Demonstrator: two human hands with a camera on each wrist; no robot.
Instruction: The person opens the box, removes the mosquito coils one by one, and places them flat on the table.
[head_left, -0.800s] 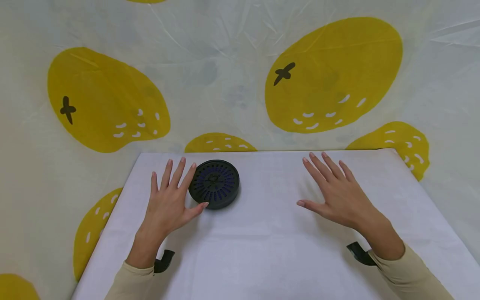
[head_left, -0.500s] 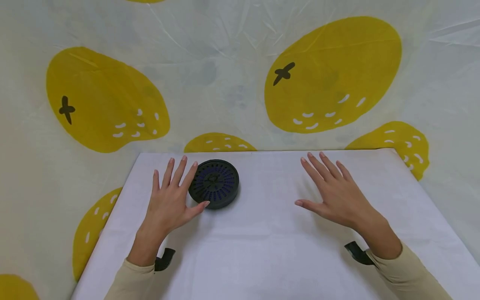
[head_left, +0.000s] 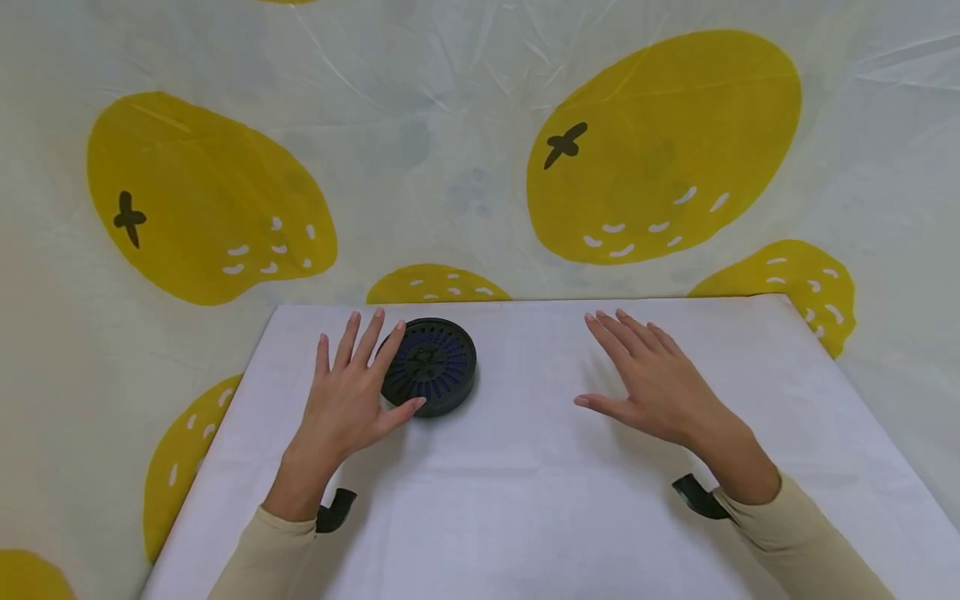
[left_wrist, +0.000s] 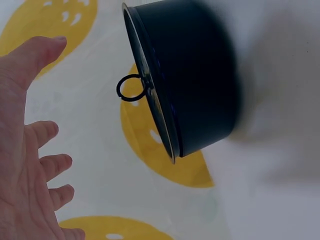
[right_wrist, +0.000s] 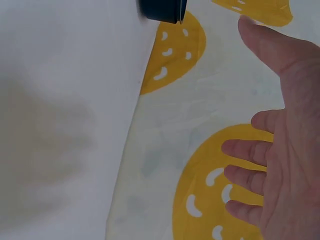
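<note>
A round black tin (head_left: 444,367) with a slotted lid stands toward the back left of the white table. From the left wrist view, the tin (left_wrist: 192,80) shows a smooth dark side and a small wire ring (left_wrist: 119,90) standing up from its lid. My left hand (head_left: 347,404) hovers at the tin's left, fingers spread, its index finger and thumb overlapping the lid in the head view. Space shows between the palm and the tin in the wrist view. My right hand (head_left: 660,390) is held over the table's right half with straight fingers, holding nothing.
The white-covered table (head_left: 510,517) ends at a back edge against a pale hanging cloth (head_left: 435,167) printed with large yellow fruit. A dark curved piece (head_left: 336,510) sticks out at the left wrist, and a similar dark piece (head_left: 699,497) at the right one.
Both hands have drifted inward: the left a little to the right, farther over the tin's edge in view, and the right to the left, its fingers closer together. The tin stays put.
</note>
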